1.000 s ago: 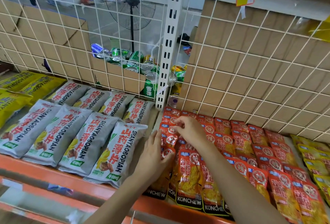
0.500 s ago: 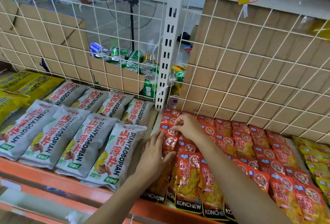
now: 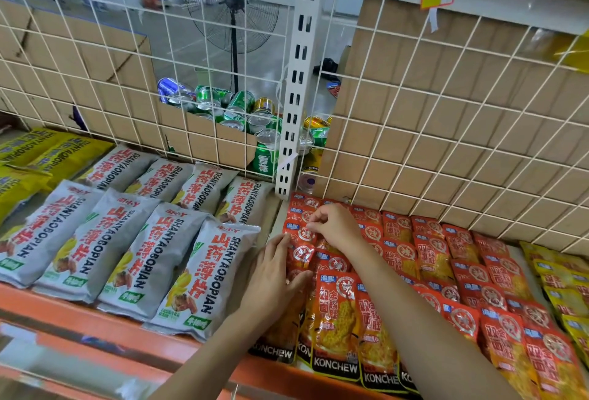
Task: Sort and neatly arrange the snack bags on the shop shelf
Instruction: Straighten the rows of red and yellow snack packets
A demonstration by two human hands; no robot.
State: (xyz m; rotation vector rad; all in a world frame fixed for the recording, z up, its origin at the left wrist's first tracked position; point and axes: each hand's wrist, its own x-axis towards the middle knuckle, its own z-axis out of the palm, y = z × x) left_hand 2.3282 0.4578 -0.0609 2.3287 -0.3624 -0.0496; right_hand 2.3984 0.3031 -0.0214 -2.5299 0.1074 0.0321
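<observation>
The orange-edged shelf (image 3: 38, 304) carries grey bags (image 3: 127, 250) on my left. To the right, the red bags (image 3: 430, 256) I am sorting lie flat in overlapping columns, from the front lip back to the wire grid (image 3: 446, 112). Each red bag has its long axis running front to back, with the KONCHEW bottom edge toward me and the top seam toward the grid. I judge them light, soft and slick, so they will likely slide over each other and crumple if squeezed. The flat sealed seam looks the best place to take hold. My left hand (image 3: 277, 275) lies with fingers straight, pressing down on the leftmost red column. My right hand (image 3: 334, 227) pinches the top seam of 1 rear bag (image 3: 298, 234) in that column, thumb and forefinger closed on it.
</observation>
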